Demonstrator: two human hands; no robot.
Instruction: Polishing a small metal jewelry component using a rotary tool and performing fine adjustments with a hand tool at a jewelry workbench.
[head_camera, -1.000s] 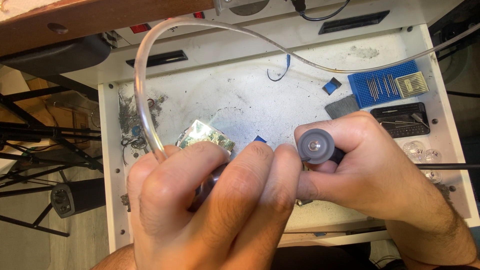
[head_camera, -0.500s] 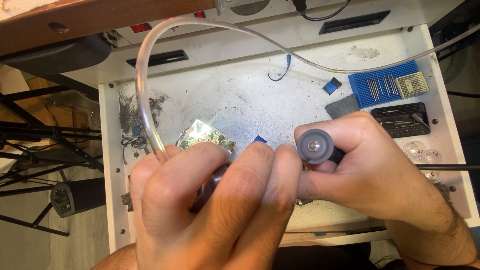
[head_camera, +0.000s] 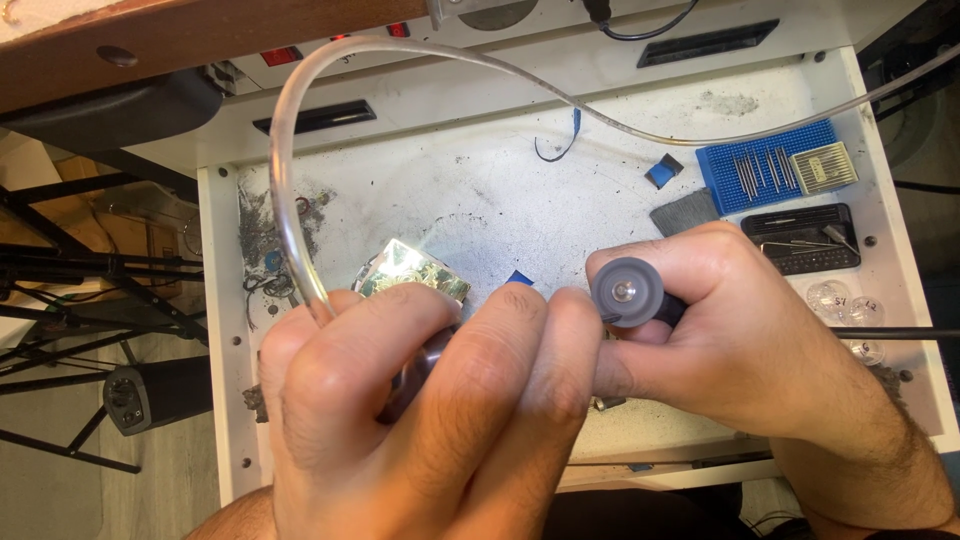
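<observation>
Your left hand (head_camera: 400, 410) closes around a dark cylindrical handpiece (head_camera: 425, 365), mostly hidden by your fingers; a clear tube (head_camera: 290, 200) arcs up from it. Your right hand (head_camera: 740, 340) grips a grey round-ended tool (head_camera: 628, 292). What lies between the fingertips cannot be made out. Beyond, on the white tray (head_camera: 480, 190): a blue ridged mat (head_camera: 760, 165) and a black rack (head_camera: 800, 238).
</observation>
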